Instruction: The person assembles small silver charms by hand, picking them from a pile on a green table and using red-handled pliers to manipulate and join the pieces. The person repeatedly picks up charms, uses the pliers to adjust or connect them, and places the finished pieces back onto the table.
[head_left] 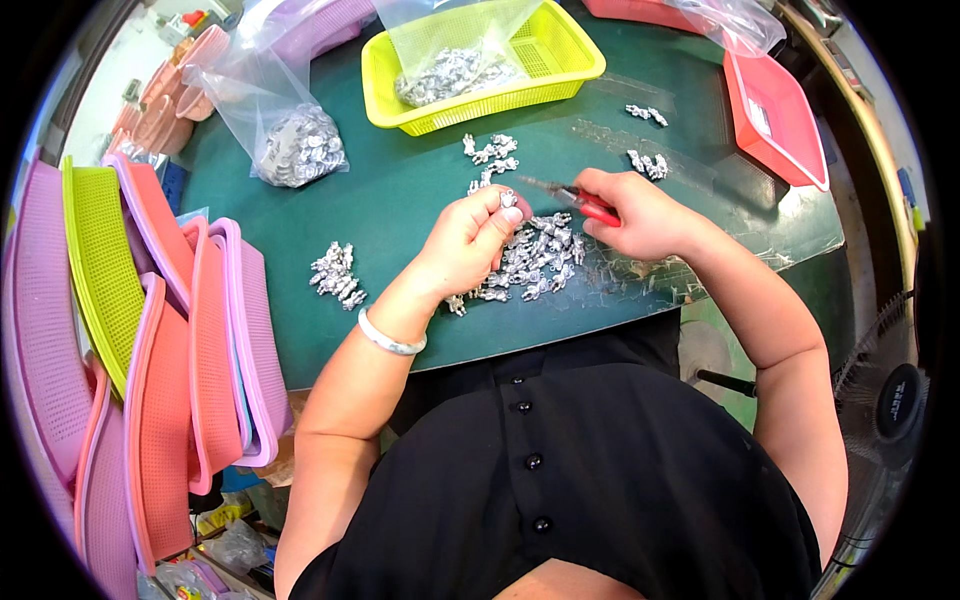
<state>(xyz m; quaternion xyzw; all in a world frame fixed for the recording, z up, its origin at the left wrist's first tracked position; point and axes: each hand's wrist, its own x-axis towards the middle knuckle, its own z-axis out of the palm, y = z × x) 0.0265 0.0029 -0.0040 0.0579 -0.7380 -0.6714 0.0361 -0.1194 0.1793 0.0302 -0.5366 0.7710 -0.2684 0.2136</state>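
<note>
My left hand [472,238] pinches a small silver metal charm [508,199] between thumb and forefinger, a little ring showing at its top. In my right hand [640,213] is a pair of pliers [596,206] with red handles. Their dark, slim jaws point left, just above and beside the charm; whether they touch it I cannot tell. Below both hands spreads a pile of silver figure-shaped charms [541,256] on the green table [410,330]. Smaller groups of charms lie beyond my left hand, at the left [337,276] and at the right [648,164].
A yellow-green basket [420,122] with a bag of metal pieces stands at the back. Left of it sits another clear bag of pieces [302,148]. A red basket [785,150] is at the right edge. Several coloured baskets [160,420] stack at the left; a fan [895,400] stands right.
</note>
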